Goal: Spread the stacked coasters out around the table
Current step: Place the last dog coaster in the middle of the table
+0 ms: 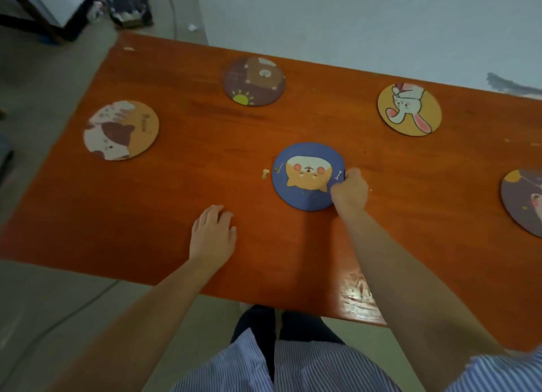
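Several round coasters lie apart on the orange wooden table (pixel 164 204). A blue coaster with a dog face (pixel 306 174) sits near the middle, and my right hand (pixel 349 190) grips its right edge. An orange cat coaster (pixel 121 130) lies at the left. A purple bear coaster (pixel 254 81) lies at the back. An orange rabbit coaster (pixel 409 109) lies at the back right. A purple coaster (pixel 525 201) is cut off by the right edge. My left hand (pixel 212 233) rests flat on the table, holding nothing.
A small scrap (pixel 265 173) lies just left of the blue coaster. Dark furniture (pixel 38 19) and a box (pixel 129 4) stand on the floor beyond the table's far left corner, with a cable (pixel 173 13) beside them. A white wall runs behind the table.
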Action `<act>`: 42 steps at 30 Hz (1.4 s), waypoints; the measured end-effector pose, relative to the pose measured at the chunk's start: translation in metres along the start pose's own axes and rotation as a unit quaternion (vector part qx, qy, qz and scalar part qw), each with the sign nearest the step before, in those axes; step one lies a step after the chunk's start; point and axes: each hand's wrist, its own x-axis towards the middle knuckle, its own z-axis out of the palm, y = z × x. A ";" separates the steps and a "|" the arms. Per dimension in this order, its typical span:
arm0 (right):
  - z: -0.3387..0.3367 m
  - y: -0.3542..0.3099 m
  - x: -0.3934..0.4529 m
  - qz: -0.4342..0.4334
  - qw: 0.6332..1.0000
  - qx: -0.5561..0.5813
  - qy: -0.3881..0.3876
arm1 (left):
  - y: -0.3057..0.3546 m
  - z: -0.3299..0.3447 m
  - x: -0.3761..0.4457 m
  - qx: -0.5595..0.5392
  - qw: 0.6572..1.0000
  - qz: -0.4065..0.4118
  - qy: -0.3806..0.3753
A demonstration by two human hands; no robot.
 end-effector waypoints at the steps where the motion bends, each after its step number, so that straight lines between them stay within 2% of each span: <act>1: -0.005 0.001 0.003 -0.030 0.999 -0.014 0.009 | -0.002 -0.002 0.003 -0.003 1.000 0.006 0.000; 4: -0.033 0.004 0.016 -0.127 0.985 -0.113 -0.013 | -0.004 -0.003 0.011 0.001 1.000 0.031 -0.007; 8: -0.067 -0.014 0.027 -0.174 0.940 -0.235 -0.176 | -0.001 -0.004 0.019 -0.016 0.998 0.059 -0.010; 12: -0.058 -0.041 0.022 -0.226 0.882 -0.282 -0.303 | 0.010 -0.007 0.021 -0.036 0.997 0.063 -0.019; 15: -0.030 -0.059 0.015 -0.301 0.827 -0.335 -0.336 | 0.017 -0.010 0.022 -0.057 0.996 0.069 -0.024; 17: -0.008 -0.065 0.009 -0.345 0.807 -0.344 -0.333 | 0.020 -0.013 0.023 -0.082 0.995 0.057 -0.026; 19: 0.010 -0.061 0.003 -0.364 0.821 -0.298 -0.324 | 0.021 -0.017 0.023 -0.089 0.995 0.039 -0.036; 21: 0.015 -0.046 0.001 -0.330 0.877 -0.217 -0.275 | 0.022 -0.019 0.026 -0.096 0.994 0.021 -0.046; 24: 0.005 -0.013 -0.005 -0.219 0.952 -0.175 -0.125 | 0.034 -0.024 0.035 -0.108 0.991 0.026 -0.078; 27: -0.011 0.019 -0.022 -0.108 0.988 -0.106 -0.010 | 0.061 -0.023 0.048 -0.096 0.987 0.044 -0.121; 28: -0.014 0.030 -0.028 -0.073 0.994 -0.083 -0.007 | 0.072 -0.022 0.052 -0.092 0.986 0.049 -0.129; 31: -0.007 0.051 -0.046 0.004 0.997 -0.019 -0.071 | 0.094 -0.015 0.057 -0.058 0.989 0.040 -0.128; 36: 0.001 0.058 -0.051 0.059 0.996 0.065 -0.033 | 0.086 -0.006 0.049 -0.104 0.986 -0.031 -0.130; 39: -0.002 0.055 -0.046 0.043 0.992 0.110 -0.051 | 0.073 -0.004 0.037 -0.124 0.980 -0.055 -0.143; 42: -0.006 0.055 -0.048 -0.007 0.995 0.082 -0.060 | 0.065 0.002 0.021 -0.151 0.970 -0.078 -0.175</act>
